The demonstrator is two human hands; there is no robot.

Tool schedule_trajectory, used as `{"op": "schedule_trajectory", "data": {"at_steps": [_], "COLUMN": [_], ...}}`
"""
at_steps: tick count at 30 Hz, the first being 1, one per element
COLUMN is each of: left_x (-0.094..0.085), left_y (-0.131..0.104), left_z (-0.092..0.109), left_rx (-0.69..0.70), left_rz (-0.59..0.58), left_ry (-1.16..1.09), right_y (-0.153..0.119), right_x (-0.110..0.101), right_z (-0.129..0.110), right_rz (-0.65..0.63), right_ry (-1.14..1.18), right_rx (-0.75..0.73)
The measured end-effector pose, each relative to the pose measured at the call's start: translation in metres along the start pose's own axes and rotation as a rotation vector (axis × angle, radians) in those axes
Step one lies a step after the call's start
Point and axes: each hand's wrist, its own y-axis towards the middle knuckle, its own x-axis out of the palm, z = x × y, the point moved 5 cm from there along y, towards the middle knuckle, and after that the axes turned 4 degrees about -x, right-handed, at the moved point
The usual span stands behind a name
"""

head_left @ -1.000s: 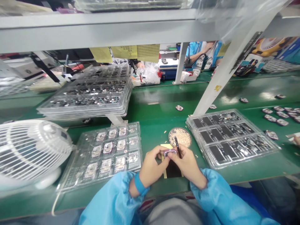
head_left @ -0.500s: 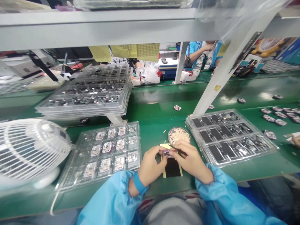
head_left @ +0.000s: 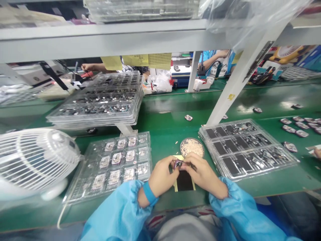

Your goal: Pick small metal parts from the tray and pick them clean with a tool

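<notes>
Close in front of me, my left hand (head_left: 162,175) pinches a small purple device housing (head_left: 178,163) between thumb and fingers, with dark parts showing inside. My right hand (head_left: 204,174) is closed around thin dark tweezers (head_left: 192,165), and its fingertips meet the housing's right side. The fingers partly cover both the housing and the tweezers. Beneath my hands lies a black pad (head_left: 185,181) with yellow edges. Just beyond them stands a round dish (head_left: 192,147) full of tiny pale pieces.
A clear tray of square housings (head_left: 116,159) lies left, beside a white fan (head_left: 37,160). On the right is a tray of dark screens (head_left: 233,144). Stacked trays (head_left: 100,100), a slanted post (head_left: 238,83) and loose housings (head_left: 291,146) surround the bench. Other people's arms show behind.
The tweezers' tip, seen above the housing before, is now hidden among the fingers. The housing has tilted slightly. The view has shifted a little, and another person's hand appears at the back left.
</notes>
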Motion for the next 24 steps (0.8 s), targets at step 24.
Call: {"op": "schedule_trajectory", "data": {"at_steps": [24], "left_x": [0.036], "left_y": [0.254], "left_z": [0.017], "left_rx": [-0.156], "left_rz": [0.059], "left_ry": [0.219], "right_y": [-0.049], "right_x": [-0.02], "right_z": [0.032], "right_rz": [0.309], "right_ry": [0.074], "right_rx": [0.322]}}
